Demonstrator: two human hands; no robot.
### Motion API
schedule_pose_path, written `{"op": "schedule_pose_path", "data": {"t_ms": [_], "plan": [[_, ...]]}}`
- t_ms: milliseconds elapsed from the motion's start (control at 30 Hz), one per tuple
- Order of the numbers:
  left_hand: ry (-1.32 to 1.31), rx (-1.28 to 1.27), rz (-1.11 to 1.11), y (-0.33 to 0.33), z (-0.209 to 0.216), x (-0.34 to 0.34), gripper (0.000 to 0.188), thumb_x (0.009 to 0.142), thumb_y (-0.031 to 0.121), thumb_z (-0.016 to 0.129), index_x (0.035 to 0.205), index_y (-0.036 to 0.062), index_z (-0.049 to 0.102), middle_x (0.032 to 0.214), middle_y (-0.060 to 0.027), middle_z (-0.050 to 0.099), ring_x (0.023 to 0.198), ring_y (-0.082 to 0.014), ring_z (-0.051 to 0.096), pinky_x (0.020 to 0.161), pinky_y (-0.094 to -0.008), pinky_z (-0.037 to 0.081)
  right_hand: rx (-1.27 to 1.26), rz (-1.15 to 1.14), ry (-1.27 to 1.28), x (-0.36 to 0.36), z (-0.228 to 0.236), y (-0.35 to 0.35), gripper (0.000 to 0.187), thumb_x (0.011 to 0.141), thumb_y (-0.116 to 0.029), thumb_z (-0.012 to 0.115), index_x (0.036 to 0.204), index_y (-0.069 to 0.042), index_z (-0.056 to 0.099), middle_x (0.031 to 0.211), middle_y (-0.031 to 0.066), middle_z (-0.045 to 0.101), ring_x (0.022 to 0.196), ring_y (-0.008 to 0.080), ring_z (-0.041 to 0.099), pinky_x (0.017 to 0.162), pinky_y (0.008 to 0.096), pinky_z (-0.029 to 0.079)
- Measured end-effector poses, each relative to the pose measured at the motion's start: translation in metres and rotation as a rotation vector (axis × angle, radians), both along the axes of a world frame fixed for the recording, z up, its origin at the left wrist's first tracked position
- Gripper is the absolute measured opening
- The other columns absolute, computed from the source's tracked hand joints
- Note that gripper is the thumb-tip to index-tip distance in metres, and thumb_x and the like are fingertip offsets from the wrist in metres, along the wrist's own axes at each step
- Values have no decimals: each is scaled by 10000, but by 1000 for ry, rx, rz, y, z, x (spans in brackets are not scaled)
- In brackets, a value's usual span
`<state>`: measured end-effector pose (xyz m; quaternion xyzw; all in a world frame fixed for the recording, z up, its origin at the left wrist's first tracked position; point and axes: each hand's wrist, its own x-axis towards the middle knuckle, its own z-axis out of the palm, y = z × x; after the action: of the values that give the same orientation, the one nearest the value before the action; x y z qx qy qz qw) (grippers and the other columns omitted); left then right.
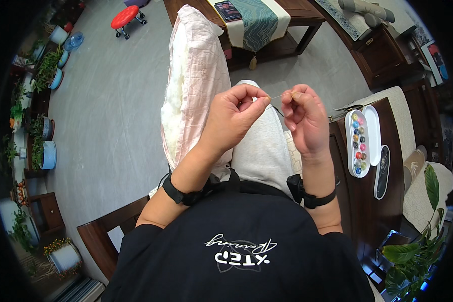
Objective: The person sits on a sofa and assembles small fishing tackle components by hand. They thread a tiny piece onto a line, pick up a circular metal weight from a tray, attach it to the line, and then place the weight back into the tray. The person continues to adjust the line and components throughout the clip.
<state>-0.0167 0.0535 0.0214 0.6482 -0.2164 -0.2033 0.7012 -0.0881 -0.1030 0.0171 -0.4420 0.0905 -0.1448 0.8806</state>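
Observation:
My left hand [239, 113] pinches one end of a thin pale thread [281, 95] between thumb and forefinger. At its other end the thread meets the pinched fingertips of my right hand [306, 118], whose remaining fingers curl loosely. The strand runs nearly straight across the short gap; whether a needle is on it is too small to tell. Both hands are raised over my light grey trousers [261, 146]. Beside my left hand, a pale pink quilted cushion [201, 65] lies lengthwise, with fluffy white filling [173, 108] showing along its open left side.
To my right, a dark wooden surface holds an opened white case [351, 158] of colourful thread spools and an oval dark-faced case [382, 173]. Ahead stands a wooden table [307, 19] with a runner and a phone [228, 10]. A red wheeled stool [125, 17] and potted plants [48, 156] are leftward.

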Motion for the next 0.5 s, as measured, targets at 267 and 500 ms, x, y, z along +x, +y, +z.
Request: {"op": "schedule_pose_path", "data": {"t_ms": [267,500], "plan": [[506,-70,-228,5,8,1,148,879,191,670,911,49,643,627,72,495,455,-11,368,396,-202,312,53,-5,-2,7,-9,-16,62,915,-108,506,918,-50,528,824,76,634,579,72,514,446,191,379],[526,-72,-172,2,5,0,126,897,196,648,913,73,625,574,93,425,420,-11,295,376,-199,281,-205,35,237,5,-18,-4,287,982,-257,436,1104,-21,543,953,114,659,708,124,585,610,230,470]]}}
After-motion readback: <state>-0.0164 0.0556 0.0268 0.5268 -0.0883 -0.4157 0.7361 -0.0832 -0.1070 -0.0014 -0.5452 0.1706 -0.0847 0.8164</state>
